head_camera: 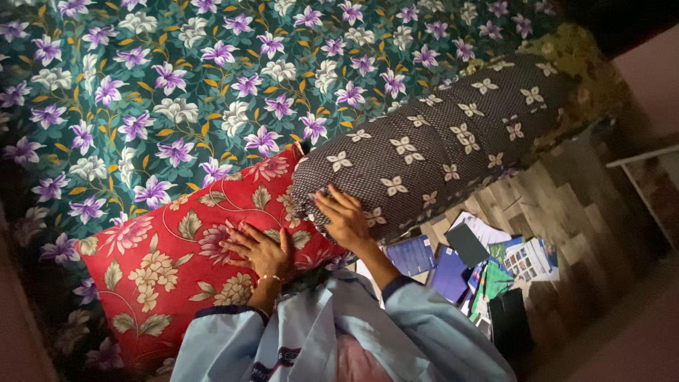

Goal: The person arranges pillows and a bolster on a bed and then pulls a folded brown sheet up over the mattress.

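Observation:
A red pillow (177, 255) with cream flowers and green leaves lies at the near edge of a bed. My left hand (258, 249) rests flat on it, fingers spread, a bead bracelet on the wrist. Beside it lies a long dark brown bolster (431, 145) with cream flower shapes, running toward the upper right. My right hand (345, 218) presses on the near end of the bolster, fingers apart. Both arms wear light blue sleeves.
The bed is covered by a dark green sheet (177, 92) with purple and white flowers. On the wood-pattern floor (566, 191) at the right lies a heap of books and papers (481, 265). A pale wall stands at the far right.

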